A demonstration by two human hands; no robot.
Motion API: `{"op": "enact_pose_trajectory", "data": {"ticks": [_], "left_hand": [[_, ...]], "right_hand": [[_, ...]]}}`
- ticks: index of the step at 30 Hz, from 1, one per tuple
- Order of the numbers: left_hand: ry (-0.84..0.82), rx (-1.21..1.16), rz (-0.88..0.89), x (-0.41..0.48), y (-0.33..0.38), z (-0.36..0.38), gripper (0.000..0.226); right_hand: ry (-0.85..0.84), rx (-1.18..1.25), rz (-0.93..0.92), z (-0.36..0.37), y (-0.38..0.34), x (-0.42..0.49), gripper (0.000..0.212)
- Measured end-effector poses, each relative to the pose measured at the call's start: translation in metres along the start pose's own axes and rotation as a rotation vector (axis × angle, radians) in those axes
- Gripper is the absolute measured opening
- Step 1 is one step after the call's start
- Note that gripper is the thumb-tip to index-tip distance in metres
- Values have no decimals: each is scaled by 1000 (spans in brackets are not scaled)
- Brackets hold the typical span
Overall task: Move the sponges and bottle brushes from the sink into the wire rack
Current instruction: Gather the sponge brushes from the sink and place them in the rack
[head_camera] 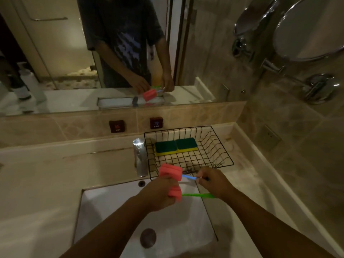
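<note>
Two bottle brushes with pink foam heads are held above the white sink (104,216). My left hand (160,194) is wrapped around both foam heads: the upper brush (170,171) has a blue handle, the lower brush (176,192) a green one. My right hand (214,183) pinches the blue handle's end, and the green handle passes under that hand. Behind them the black wire rack (221,148) stands on the counter. Two green-and-yellow sponges (176,147) lie side by side in it.
A chrome tap (140,157) rises between sink and rack. The sink drain (148,238) shows below my arms. Hot and cold knobs (116,126) sit on the tiled backsplash under a wall mirror. A round chrome mirror (307,28) juts out from the right wall.
</note>
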State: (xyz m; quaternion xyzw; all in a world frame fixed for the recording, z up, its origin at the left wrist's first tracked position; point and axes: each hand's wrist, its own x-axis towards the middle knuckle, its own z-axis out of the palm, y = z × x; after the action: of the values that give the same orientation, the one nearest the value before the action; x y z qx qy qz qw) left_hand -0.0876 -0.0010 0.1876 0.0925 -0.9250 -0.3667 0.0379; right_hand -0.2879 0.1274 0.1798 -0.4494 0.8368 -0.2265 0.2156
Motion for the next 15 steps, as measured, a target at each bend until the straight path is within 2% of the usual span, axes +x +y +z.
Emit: {"op": "enact_pose_trajectory", "data": {"ticks": [4, 8, 15], "left_hand": [[12, 50, -32, 29, -9, 0, 5], [66, 108, -151, 60, -23, -4, 31], [62, 150, -264, 113, -42, 0, 45]], "right_hand": [[2, 23, -27, -14, 7, 30, 10], [-51, 45, -74, -27, 22, 69, 8], [-160, 9, -196, -27, 55, 142, 5]]}}
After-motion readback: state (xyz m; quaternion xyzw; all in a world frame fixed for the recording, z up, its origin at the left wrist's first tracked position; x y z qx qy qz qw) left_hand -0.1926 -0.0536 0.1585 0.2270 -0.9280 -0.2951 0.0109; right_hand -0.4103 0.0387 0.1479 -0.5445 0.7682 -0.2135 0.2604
